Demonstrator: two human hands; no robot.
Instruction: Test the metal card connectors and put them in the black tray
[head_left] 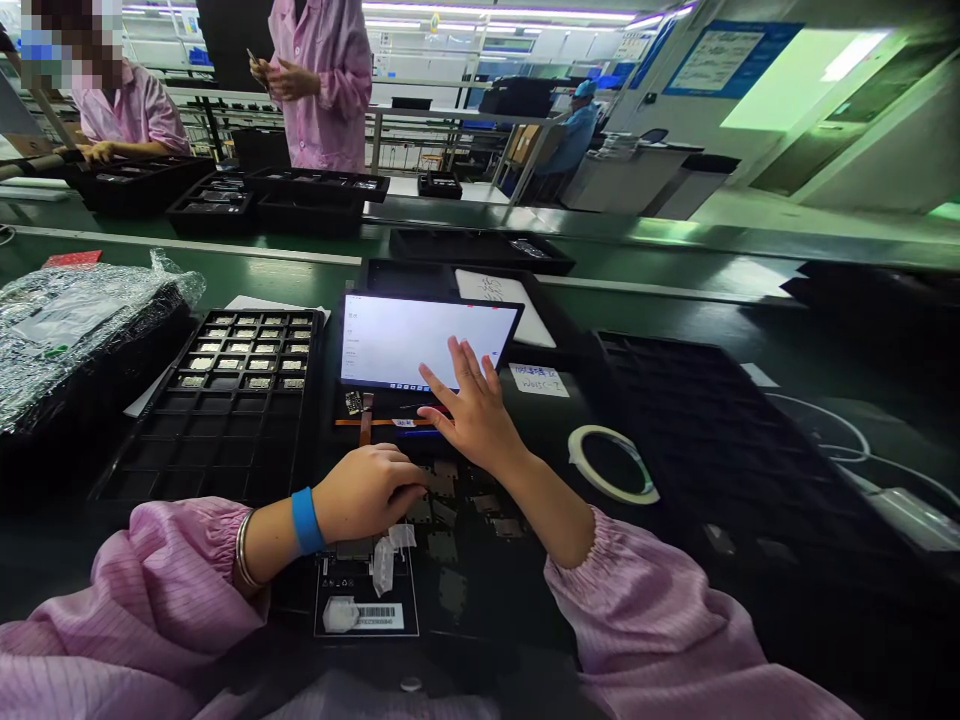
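A lit tablet screen (397, 340) stands tilted at the centre. Over its lower right part is my right hand (476, 410), fingers spread and nothing held. My left hand (371, 490), with a blue wristband, is curled above small metal plates (442, 545) and a black labelled panel (365, 600); whatever its fingers hold is hidden. Between the tablet and this hand lie a brown flex strip (366, 420) and a small circuit board (353, 403). Pieces of clear film (383, 566) rest on the labelled panel.
Left of the tablet is a compartment tray (225, 440) with small metal parts, beside a bubble-wrapped stack (82, 310). A tape roll (613, 464) and a large black tray (720, 440) lie right. People in pink coats (326, 90) are across the bench.
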